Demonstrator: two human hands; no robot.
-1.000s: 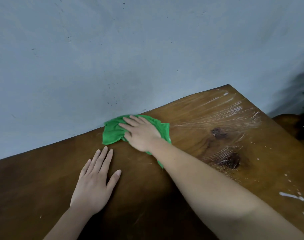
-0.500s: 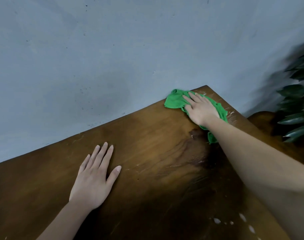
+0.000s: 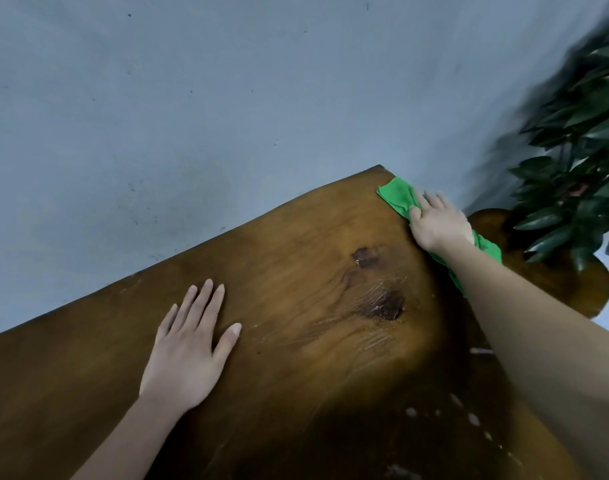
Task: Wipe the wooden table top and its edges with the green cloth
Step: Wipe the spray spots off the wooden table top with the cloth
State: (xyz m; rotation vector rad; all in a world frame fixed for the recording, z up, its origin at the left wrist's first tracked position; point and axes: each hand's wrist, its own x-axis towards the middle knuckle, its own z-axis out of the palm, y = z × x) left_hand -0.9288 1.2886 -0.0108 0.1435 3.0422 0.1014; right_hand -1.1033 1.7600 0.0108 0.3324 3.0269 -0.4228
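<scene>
Your right hand (image 3: 436, 223) grips the green cloth (image 3: 398, 197) draped over the table (image 3: 296, 271)'s far right edge — placed to wipe that rim — while your left hand (image 3: 188, 344) lies flat, fingers spread, bracing you.

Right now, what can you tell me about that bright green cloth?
The bright green cloth looks soft, like microfibre, and is bunched into folds. It lies at the far right corner of the brown wooden table top, draped over its right edge. The right hand presses on it, thumb on the top; a tail of it trails under the wrist.
</scene>
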